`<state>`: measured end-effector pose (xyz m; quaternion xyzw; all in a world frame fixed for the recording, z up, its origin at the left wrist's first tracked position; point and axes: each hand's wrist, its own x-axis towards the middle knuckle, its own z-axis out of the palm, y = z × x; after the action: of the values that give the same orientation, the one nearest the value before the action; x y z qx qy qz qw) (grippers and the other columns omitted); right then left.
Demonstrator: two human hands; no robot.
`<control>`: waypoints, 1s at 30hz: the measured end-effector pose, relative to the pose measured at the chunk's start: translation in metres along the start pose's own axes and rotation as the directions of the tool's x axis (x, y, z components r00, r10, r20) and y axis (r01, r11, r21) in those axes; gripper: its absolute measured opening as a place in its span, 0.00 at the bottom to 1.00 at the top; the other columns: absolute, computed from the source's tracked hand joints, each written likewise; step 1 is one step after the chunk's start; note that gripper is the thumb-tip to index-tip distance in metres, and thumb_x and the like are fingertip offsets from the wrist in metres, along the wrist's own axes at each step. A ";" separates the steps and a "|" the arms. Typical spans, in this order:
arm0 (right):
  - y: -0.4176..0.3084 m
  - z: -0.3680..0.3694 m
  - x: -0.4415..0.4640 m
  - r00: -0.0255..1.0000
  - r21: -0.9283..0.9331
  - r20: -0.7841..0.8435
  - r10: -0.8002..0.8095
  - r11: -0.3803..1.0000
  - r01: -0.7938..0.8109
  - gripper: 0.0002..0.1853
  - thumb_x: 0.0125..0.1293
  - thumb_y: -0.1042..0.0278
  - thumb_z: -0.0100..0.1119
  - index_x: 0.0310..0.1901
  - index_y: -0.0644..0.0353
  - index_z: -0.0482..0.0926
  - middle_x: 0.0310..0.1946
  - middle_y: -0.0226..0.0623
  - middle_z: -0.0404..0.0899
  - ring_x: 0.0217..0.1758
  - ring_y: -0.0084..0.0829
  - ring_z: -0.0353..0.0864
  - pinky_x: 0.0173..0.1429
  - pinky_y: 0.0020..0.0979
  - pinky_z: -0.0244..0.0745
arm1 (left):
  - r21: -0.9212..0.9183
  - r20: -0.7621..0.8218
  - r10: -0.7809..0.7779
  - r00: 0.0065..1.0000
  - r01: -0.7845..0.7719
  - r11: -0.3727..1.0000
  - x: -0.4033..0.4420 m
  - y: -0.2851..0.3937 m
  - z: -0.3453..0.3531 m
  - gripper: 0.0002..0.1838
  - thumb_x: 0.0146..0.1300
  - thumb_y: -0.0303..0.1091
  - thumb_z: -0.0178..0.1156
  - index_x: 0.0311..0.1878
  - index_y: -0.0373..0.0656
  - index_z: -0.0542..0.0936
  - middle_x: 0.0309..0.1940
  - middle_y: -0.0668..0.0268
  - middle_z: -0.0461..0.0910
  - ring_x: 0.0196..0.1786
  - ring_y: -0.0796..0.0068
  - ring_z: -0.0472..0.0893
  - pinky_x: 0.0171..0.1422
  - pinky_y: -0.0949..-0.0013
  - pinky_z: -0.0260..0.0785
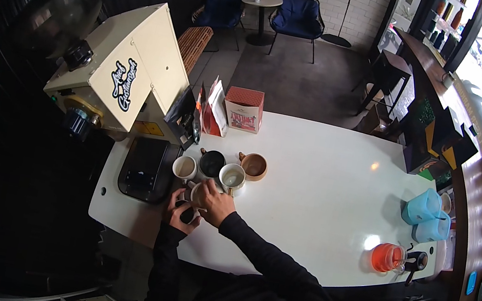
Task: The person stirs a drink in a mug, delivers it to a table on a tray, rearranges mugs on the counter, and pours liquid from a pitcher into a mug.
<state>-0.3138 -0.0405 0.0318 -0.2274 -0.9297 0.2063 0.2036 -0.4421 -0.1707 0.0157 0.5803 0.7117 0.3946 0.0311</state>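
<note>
Near the front left of the white counter point(312, 182), my left hand point(180, 220) is closed around a small dark cup point(186, 211). My right hand point(217, 205) grips a pale cup point(197, 194) just beyond it, with fingers over the rim; part of that cup is hidden. Directly behind my hands stand a white cup point(185, 168) on the left, a black cup point(211, 163), another white cup point(232, 177) and a brown cup point(253, 166). All these stand upright, close together.
Left of the cups are a flat black device point(146, 176) and a cream grinder point(119, 74). Bags point(216, 110) and a red-and-white box point(244, 110) stand behind. At the right are blue containers point(423, 207) and a jar of red liquid point(386, 258).
</note>
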 end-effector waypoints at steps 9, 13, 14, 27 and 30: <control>-0.004 -0.004 -0.017 0.998 -0.006 0.063 0.018 1.000 -0.018 0.41 0.49 0.51 0.74 0.61 0.66 0.68 0.59 0.46 0.69 0.34 0.48 0.84 0.33 0.42 0.82 | 0.044 -0.029 0.002 1.000 -0.001 0.999 -0.010 0.012 -0.004 0.20 0.36 0.32 0.75 0.39 0.56 0.88 0.62 0.59 0.72 0.59 0.53 0.78 0.57 0.56 0.77; -0.002 -0.012 -0.031 1.000 0.034 0.026 -0.009 0.999 0.008 0.42 0.50 0.51 0.74 0.62 0.66 0.67 0.59 0.47 0.69 0.34 0.48 0.84 0.33 0.42 0.82 | 0.004 0.001 -0.003 1.000 0.003 1.000 -0.019 0.016 -0.001 0.20 0.35 0.33 0.74 0.39 0.55 0.88 0.59 0.59 0.75 0.58 0.54 0.79 0.58 0.56 0.75; -0.002 -0.013 -0.034 1.000 0.044 0.022 -0.008 0.999 0.007 0.42 0.50 0.51 0.74 0.62 0.66 0.67 0.58 0.47 0.69 0.34 0.49 0.84 0.34 0.42 0.82 | -0.003 0.018 -0.012 1.000 0.012 1.000 -0.021 0.016 0.000 0.20 0.35 0.33 0.74 0.39 0.55 0.88 0.58 0.60 0.76 0.56 0.55 0.79 0.58 0.56 0.74; -0.005 -0.031 -0.054 0.998 0.049 -0.009 0.058 0.997 -0.058 0.38 0.46 0.56 0.75 0.57 0.65 0.70 0.56 0.43 0.70 0.30 0.46 0.85 0.31 0.41 0.83 | 0.081 0.055 0.117 0.992 -0.121 0.989 -0.020 0.029 -0.002 0.20 0.36 0.36 0.74 0.39 0.54 0.88 0.52 0.68 0.80 0.48 0.59 0.79 0.55 0.57 0.73; -0.004 -0.033 -0.060 0.997 0.036 -0.028 0.069 0.997 -0.068 0.41 0.45 0.54 0.76 0.58 0.66 0.69 0.57 0.45 0.70 0.28 0.46 0.84 0.30 0.40 0.83 | 0.067 0.067 0.132 0.989 -0.136 0.988 -0.018 0.035 -0.002 0.20 0.35 0.35 0.74 0.39 0.55 0.87 0.51 0.69 0.81 0.47 0.60 0.79 0.54 0.58 0.73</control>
<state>-0.2506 -0.0642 0.0444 -0.2585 -0.9145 0.2259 0.2140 -0.4096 -0.1864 0.0308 0.6397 0.6834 0.3517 0.0060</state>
